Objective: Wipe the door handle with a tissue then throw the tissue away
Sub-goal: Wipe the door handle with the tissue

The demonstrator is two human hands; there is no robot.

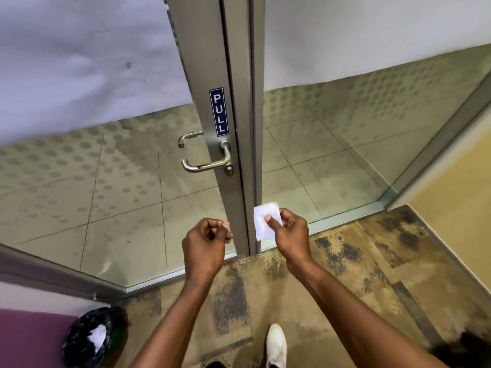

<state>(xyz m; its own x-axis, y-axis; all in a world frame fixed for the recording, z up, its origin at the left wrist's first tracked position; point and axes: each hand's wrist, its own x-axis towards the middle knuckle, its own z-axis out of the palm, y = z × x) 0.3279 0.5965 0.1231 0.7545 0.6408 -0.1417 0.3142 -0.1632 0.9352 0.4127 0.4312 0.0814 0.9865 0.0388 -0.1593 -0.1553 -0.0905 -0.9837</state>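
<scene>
A silver lever door handle (206, 163) sticks out to the left from the grey metal door frame (212, 62), just under a blue PULL sticker (219, 111). Well below the handle, my right hand (288, 232) pinches a folded white tissue (263, 221) between thumb and fingers. My left hand (206, 241) hangs beside it to the left, fingers curled together with nothing visible in them. Both hands are in front of the door's lower part, apart from the handle. A bin with a black liner (90, 338) stands at the lower left with white paper inside.
Glass door panels with a dotted frosted pattern flank the frame. A second handle (187, 138) shows behind the glass. Patterned brown carpet (358, 274) lies underfoot, with my white shoe (276, 343) on it. A yellow wall (457, 203) stands at the right, a purple surface (29, 338) at the lower left.
</scene>
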